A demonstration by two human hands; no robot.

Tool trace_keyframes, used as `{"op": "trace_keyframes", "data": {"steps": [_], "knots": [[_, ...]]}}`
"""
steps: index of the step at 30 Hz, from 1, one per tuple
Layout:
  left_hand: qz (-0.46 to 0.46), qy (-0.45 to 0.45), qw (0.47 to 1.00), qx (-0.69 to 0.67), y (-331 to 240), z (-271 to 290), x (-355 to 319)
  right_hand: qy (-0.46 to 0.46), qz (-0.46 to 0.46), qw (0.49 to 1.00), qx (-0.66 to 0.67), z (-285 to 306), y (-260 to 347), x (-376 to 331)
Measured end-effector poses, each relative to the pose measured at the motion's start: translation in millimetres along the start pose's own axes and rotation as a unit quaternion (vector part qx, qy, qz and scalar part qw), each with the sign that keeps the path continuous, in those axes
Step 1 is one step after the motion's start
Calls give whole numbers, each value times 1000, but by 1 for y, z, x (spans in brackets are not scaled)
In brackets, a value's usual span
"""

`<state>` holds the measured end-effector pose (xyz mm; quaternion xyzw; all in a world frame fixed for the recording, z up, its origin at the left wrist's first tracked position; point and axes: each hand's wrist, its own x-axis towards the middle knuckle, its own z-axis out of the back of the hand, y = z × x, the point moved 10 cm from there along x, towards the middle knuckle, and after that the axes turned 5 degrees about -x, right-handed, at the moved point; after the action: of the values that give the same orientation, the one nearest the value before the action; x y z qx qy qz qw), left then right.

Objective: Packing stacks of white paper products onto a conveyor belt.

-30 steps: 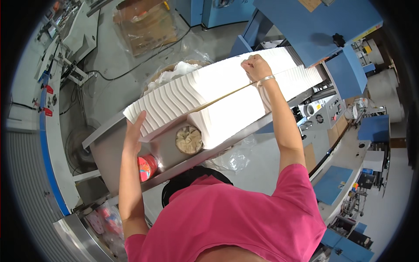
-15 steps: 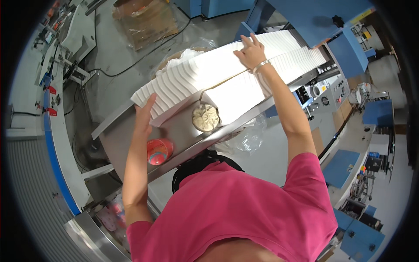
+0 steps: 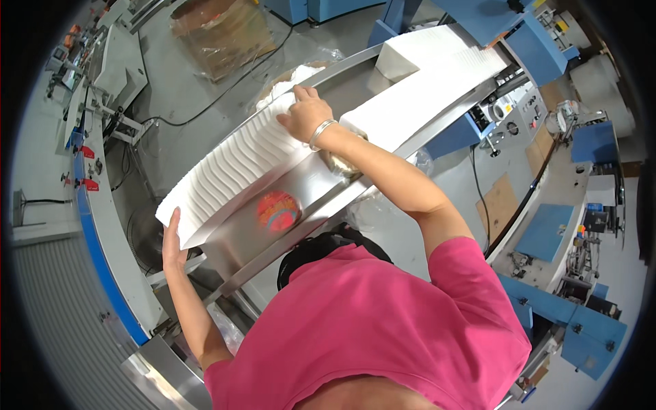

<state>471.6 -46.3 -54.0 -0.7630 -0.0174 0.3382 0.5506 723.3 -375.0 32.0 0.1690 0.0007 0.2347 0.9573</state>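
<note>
A long row of white folded paper sheets [image 3: 232,160], packed on edge, lies tilted along the far side of a metal trough [image 3: 249,246]. At its lower left end my left hand [image 3: 174,240] presses against the end face, fingers partly hidden. My right hand [image 3: 309,116] grips the other end with bent fingers, a silvery bangle at the wrist. Farther right in the trough rest more white paper stacks [image 3: 424,96]. Beneath my right forearm a round cream-coloured thing [image 3: 339,165] is mostly covered. A red round tub [image 3: 279,210] sits near the trough's near edge.
Blue machine parts [image 3: 478,24] stand at the trough's right end. An open cardboard box [image 3: 225,34] with clear plastic lies on the floor beyond, near a black cable [image 3: 263,61]. A long blue-edged machine [image 3: 99,253] runs along the left.
My hands have moved left and down along the trough with a section of the paper row. A gap now separates it from the stacks at right. The right hand came much closer to the left.
</note>
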Motion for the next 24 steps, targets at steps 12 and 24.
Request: {"op": "trace_keyframes", "data": {"steps": [12, 24], "knots": [[-23, -18, 1000, -1, -10, -1, -19, 293, -97, 950, 46, -48, -76, 31], [-69, 40, 995, -68, -9, -35, -20, 303, -85, 939, 137, -43, 20, -9]]}}
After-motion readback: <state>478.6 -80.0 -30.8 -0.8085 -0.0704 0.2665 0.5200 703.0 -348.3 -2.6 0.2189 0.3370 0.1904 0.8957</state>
